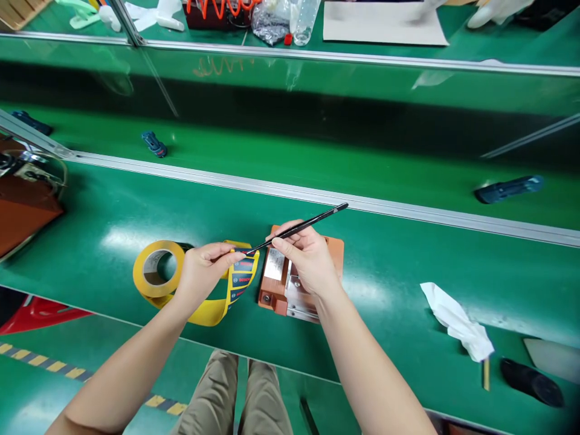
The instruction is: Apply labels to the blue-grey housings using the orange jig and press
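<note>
My left hand (206,272) pinches the free end of a yellow label strip (242,278) printed with dark blue labels. The strip loops down and back to its roll (158,269), which lies on the bench to the left. Between the fingers of my right hand (308,260) are black tweezers (308,225). Their tip touches or nearly touches the label at the strip's end; I cannot tell which. Under my right hand sits a brown fixture block (274,287) with metal plates, partly hidden by the hand.
Beyond the metal rail (254,186), dark blue tool bodies (154,144) lie on a green belt, another (508,188) at right. A crumpled white cloth (457,320) and a black cylindrical object (531,382) are on the bench's right. A brown machine (27,211) stands at left.
</note>
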A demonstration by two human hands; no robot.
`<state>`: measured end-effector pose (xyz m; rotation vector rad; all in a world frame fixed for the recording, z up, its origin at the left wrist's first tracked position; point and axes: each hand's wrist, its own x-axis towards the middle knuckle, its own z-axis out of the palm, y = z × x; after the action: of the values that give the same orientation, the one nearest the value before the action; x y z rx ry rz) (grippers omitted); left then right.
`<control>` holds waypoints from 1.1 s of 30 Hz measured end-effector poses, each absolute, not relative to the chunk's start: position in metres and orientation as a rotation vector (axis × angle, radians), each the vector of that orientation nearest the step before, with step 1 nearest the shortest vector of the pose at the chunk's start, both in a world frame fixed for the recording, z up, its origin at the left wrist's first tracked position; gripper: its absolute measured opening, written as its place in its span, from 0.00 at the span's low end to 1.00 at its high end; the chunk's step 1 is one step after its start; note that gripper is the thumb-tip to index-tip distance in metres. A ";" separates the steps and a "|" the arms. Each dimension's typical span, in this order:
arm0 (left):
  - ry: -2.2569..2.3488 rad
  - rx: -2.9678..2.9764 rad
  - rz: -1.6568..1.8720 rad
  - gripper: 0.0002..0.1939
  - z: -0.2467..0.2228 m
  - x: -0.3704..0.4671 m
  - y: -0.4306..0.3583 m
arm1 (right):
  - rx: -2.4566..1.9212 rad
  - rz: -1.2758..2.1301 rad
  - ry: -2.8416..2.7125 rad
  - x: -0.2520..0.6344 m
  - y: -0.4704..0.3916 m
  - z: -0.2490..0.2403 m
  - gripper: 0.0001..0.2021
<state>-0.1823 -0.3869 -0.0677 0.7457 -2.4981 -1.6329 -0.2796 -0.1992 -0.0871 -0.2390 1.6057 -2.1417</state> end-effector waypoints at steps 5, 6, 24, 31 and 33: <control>-2.921 0.527 -1.011 0.23 -0.076 -0.202 -0.385 | -0.191 -2.184 1.710 -0.278 -0.182 -0.088 0.12; -3.015 0.508 -0.821 0.26 -0.080 -0.210 -0.383 | -0.172 -2.179 1.752 -0.278 -0.175 -0.088 0.12; -2.767 -0.406 -0.563 0.13 -0.101 -0.178 -0.316 | -0.132 -2.083 1.904 -0.277 -0.068 -0.123 0.11; -2.834 -0.621 -0.556 0.26 -0.129 -0.144 -0.271 | -0.157 -2.101 1.914 -0.278 -0.071 -0.126 0.11; -2.849 -0.614 -0.539 0.26 -0.130 -0.143 -0.272 | -0.152 -2.093 1.923 -0.278 -0.071 -0.126 0.11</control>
<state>-0.1433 -0.2720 -0.1301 -0.6141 -2.8489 -0.5392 -0.2780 -0.0714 -0.1262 -0.1521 1.9228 -2.0933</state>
